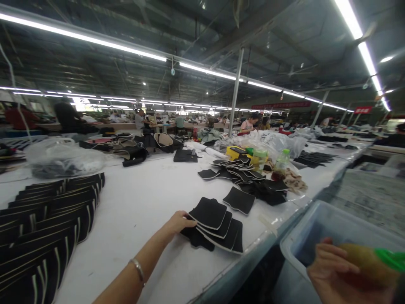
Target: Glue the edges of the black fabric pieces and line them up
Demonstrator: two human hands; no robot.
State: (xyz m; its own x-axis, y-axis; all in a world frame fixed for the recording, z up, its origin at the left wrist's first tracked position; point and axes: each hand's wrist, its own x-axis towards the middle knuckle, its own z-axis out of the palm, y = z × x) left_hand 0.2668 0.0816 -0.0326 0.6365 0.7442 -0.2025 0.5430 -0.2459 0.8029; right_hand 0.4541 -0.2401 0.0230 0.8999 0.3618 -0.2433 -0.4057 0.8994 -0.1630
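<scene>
At the near middle of the table, my left hand (181,223) pinches the left edge of a small fanned stack of black padded pieces (215,230) with pale edges. Its thumb is on top and the other fingers are mostly hidden beneath. My right hand (332,268) is at the lower right, in front of a plastic bin, with its fingers curled around a blurred, yellowish-brown, bottle-like thing (360,255) with a green end (390,258). Just behind the stack lies a single black piece (239,199). Farther back is a loose heap of similar pieces (243,175).
Overlapping rows of black pieces (47,223) cover the table's left side. A clear bottle with a green cap (282,159), a yellow box (242,153) and a crumpled cloth (294,180) stand behind the heap. The pale blue bin (294,240) adjoins the table's right edge. People work farther off.
</scene>
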